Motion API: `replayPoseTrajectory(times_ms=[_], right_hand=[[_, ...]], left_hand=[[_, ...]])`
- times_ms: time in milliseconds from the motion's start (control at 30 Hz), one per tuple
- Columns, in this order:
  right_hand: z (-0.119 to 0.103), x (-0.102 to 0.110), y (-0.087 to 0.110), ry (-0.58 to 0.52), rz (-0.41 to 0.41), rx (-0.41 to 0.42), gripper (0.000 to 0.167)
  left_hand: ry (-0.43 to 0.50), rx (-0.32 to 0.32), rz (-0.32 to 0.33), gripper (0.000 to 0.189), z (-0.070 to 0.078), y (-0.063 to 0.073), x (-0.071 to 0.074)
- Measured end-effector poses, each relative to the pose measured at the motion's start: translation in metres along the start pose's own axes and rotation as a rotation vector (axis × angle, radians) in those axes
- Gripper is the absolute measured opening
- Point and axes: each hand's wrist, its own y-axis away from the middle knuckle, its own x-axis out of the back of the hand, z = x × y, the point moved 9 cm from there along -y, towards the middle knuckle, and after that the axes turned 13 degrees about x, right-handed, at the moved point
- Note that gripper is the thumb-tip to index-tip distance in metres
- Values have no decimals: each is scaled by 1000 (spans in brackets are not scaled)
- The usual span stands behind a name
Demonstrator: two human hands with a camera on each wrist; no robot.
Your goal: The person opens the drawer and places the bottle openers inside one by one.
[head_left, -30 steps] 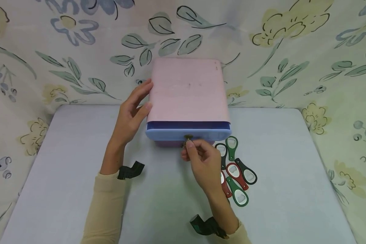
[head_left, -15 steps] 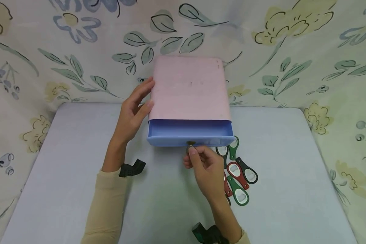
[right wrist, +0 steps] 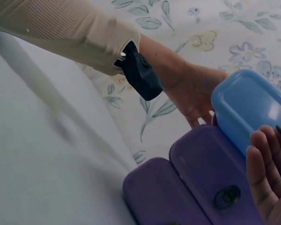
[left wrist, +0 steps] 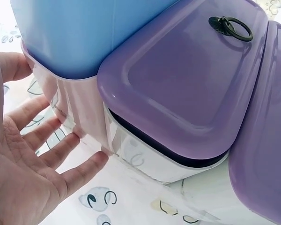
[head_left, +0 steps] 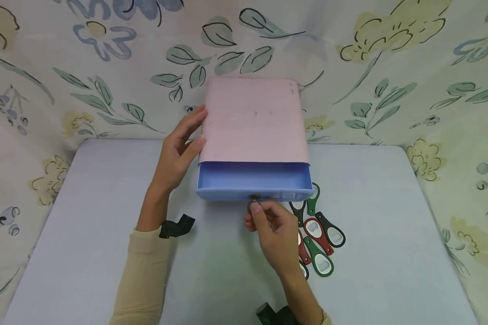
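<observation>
A pink drawer cabinet (head_left: 254, 119) stands at the back of the table, its blue top drawer (head_left: 219, 194) pulled partway out. My right hand (head_left: 274, 232) pinches the dark ring pull (head_left: 254, 197) at the drawer's front between thumb and fingers. The visible inside of the drawer is bare. Against the cabinet's left side rests my left hand (head_left: 179, 155), thumb and fingers spread in the left wrist view. Below the blue drawer are two purple drawers (left wrist: 178, 89), the upper one with its own ring pull (left wrist: 236, 29) hanging free.
Several small loop-headed tools in red, green and black, such as a green one (head_left: 320, 259), lie on the white table (head_left: 390, 225) right of my right hand, which partly covers some. A flowered cloth (head_left: 118, 90) hangs directly behind the cabinet.
My right hand has drawn the blue drawer outward, toward me, from a narrow gap to a wider opening. My left hand has stayed on the cabinet's side.
</observation>
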Motion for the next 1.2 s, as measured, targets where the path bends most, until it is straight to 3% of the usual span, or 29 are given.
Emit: replayPoseTrajectory(times_ms=[167,367,1200], right_hand=[[-3,0,4,15,4,-6,13],[-1,1,14,33,9,-79,12],[-14,-2,41,3,4,-77,13]], left_hand=[[-3,0,-14,58,2,0,0],[-5,-5,-12,58,3,0,0],[11,-17,-10,57,2,1,0]])
